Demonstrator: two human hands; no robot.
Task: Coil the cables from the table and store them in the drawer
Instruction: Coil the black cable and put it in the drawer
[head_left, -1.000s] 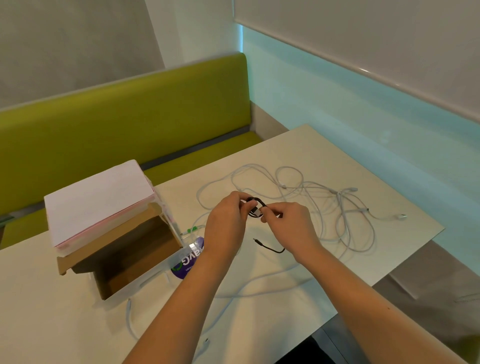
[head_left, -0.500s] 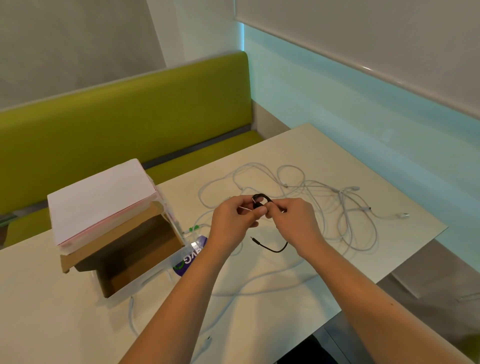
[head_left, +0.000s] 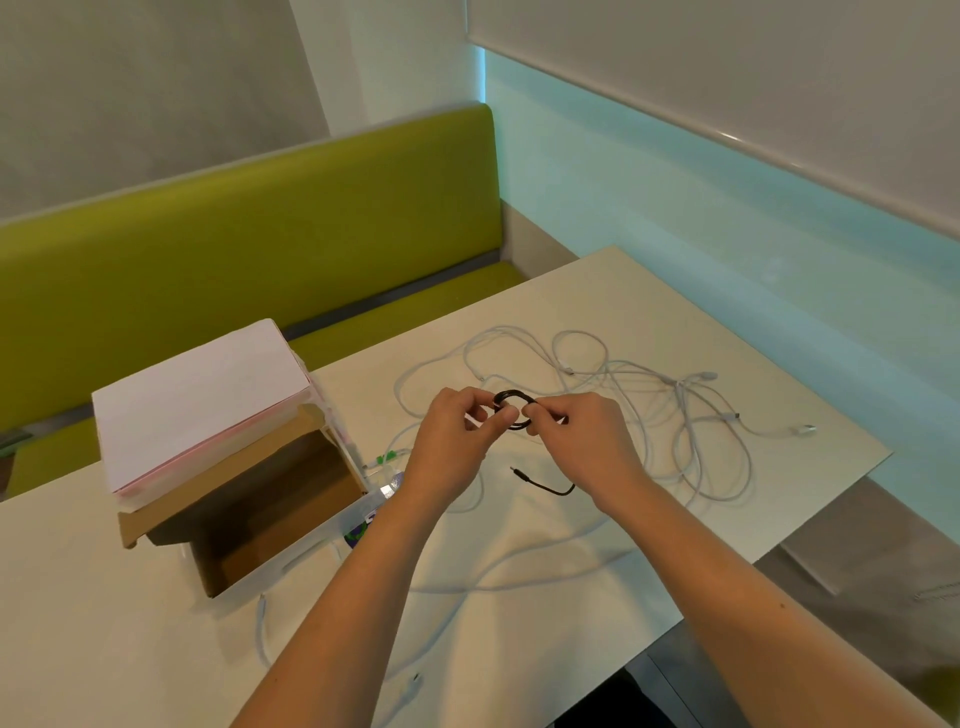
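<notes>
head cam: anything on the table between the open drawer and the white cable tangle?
Yes, in the head view: both hands, left and right, pinching the black cable between the drawer and white cables.

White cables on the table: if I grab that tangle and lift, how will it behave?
The white cables lie in loose, overlapping loops, so they are probably floppy and would lift as one dangling clump. They look thin, so likely light. Strands run under both forearms toward the drawer, so they may drag and snag.
</notes>
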